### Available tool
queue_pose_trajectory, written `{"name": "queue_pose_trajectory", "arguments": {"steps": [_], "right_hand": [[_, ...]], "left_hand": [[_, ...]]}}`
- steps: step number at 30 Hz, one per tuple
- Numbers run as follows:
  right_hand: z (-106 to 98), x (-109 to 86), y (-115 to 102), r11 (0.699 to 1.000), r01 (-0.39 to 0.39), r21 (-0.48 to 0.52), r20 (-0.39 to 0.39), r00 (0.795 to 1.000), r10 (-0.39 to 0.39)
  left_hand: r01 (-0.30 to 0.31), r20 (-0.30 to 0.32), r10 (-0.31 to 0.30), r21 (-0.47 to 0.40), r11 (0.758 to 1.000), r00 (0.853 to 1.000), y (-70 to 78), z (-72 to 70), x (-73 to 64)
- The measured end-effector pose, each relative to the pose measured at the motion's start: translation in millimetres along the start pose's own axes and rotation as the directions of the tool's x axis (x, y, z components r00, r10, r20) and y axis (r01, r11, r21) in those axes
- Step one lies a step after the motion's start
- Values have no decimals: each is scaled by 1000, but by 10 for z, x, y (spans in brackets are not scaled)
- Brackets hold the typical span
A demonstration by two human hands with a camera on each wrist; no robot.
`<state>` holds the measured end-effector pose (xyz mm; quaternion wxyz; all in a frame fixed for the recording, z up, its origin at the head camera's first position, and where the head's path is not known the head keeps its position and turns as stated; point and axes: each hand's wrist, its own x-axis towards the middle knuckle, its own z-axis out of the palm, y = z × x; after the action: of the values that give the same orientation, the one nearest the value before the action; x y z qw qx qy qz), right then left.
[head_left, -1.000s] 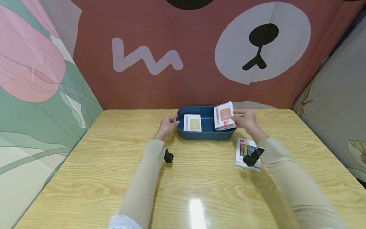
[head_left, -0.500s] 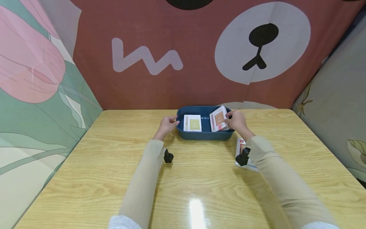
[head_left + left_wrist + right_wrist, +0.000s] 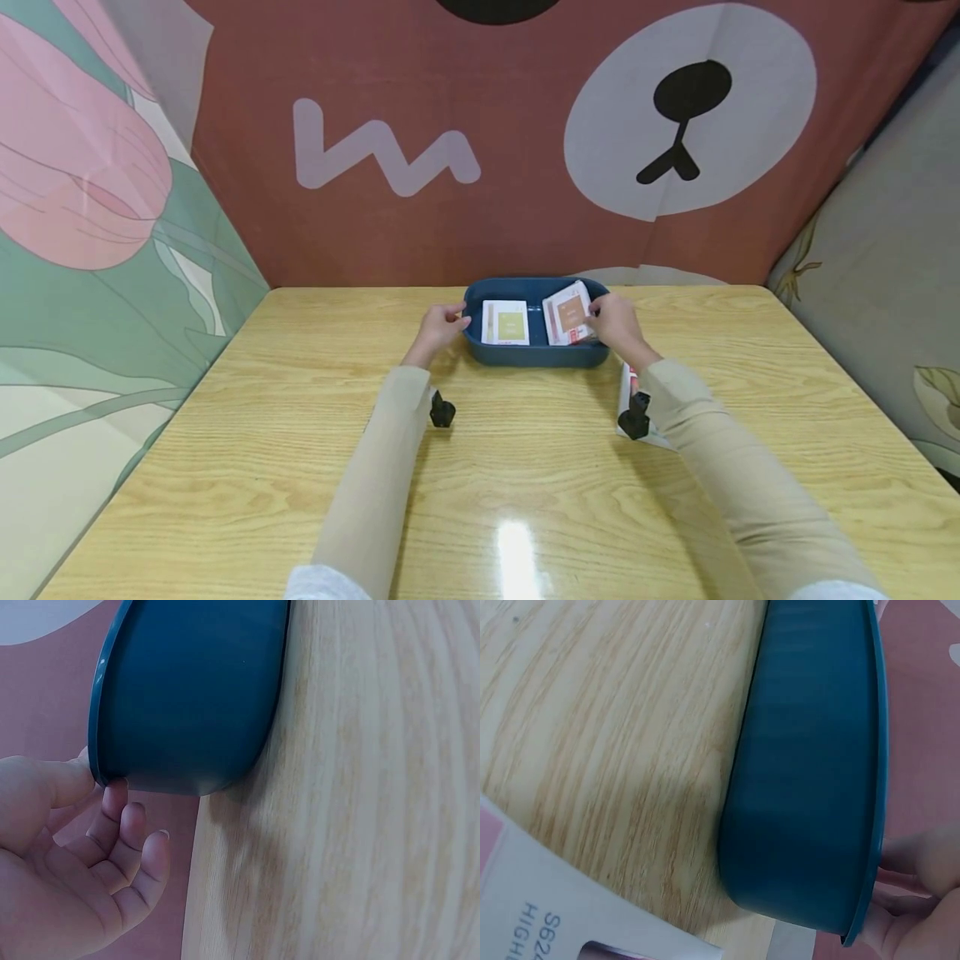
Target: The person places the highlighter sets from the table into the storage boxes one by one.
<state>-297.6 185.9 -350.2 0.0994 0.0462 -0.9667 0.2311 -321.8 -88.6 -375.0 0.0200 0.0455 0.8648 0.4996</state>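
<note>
Blue tub [image 3: 540,357] on the bench [image 3: 525,467], twelve o'clock from me. My left hand [image 3: 439,327] pinches its rim at nine; my right hand [image 3: 618,321] pinches the orange-label box [image 3: 567,312], askew inside toward three. Yellow-label box [image 3: 512,325] inside, toward nine. White box [image 3: 562,900] outside, at four, partly behind my sleeve [image 3: 712,433].
</note>
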Motion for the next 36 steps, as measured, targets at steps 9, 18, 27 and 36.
{"name": "queue_pose_trajectory", "arguments": {"steps": [9, 18, 27, 36], "right_hand": [[24, -17, 12, 998, 40, -39, 28, 999, -39], [30, -27, 45, 998, 55, -4, 35, 998, -55], [0, -147, 165, 975, 151, 165, -82, 987, -139], [-112, -312, 214, 965, 134, 226, -113, 987, -111]], "left_hand": [[1, 0, -1, 15, 1000, 1000, 2, 17, 0], [2, 3, -2, 16, 1000, 1000, -6, 27, -1], [9, 0, -9, -4, 1000, 1000, 0, 20, -9], [34, 7, -34, -26, 999, 999, 9, 8, -6]]}}
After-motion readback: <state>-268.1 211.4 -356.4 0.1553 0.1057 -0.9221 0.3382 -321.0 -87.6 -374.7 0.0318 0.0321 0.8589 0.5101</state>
